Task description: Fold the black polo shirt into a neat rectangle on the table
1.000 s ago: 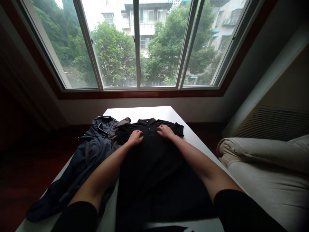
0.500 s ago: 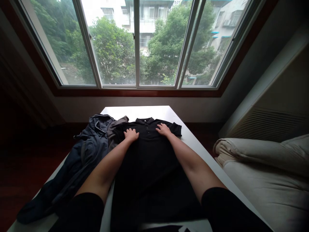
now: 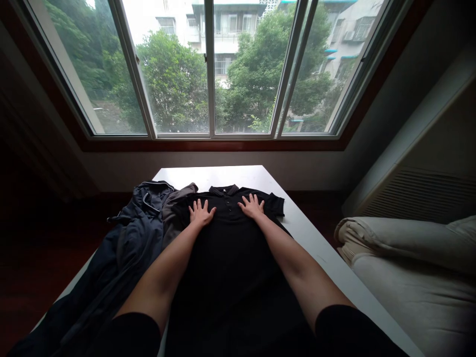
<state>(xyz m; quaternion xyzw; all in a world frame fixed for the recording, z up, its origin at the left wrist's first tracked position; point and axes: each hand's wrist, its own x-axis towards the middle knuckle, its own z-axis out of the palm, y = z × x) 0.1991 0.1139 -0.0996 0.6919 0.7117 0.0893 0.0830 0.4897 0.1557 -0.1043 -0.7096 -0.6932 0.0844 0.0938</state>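
A black polo shirt lies spread front side up, its collar at the far end and its buttons showing below the neck. My left hand rests flat on the left chest of the shirt with fingers spread. On the right chest, my right hand also lies flat, fingers apart. The right sleeve shows near the table edge; the left sleeve merges with dark cloth beside it. The shirt's hem is out of view at the bottom.
Dark blue and grey clothes are heaped along the left of the white table. To the right stands a beige sofa. Beyond the table's far edge are a wall and a wide window.
Both hands stay on the shirt's chest, and their fingers have spread wider and flatter. The view has shifted slightly, and the shirt's hem has dropped out of sight.
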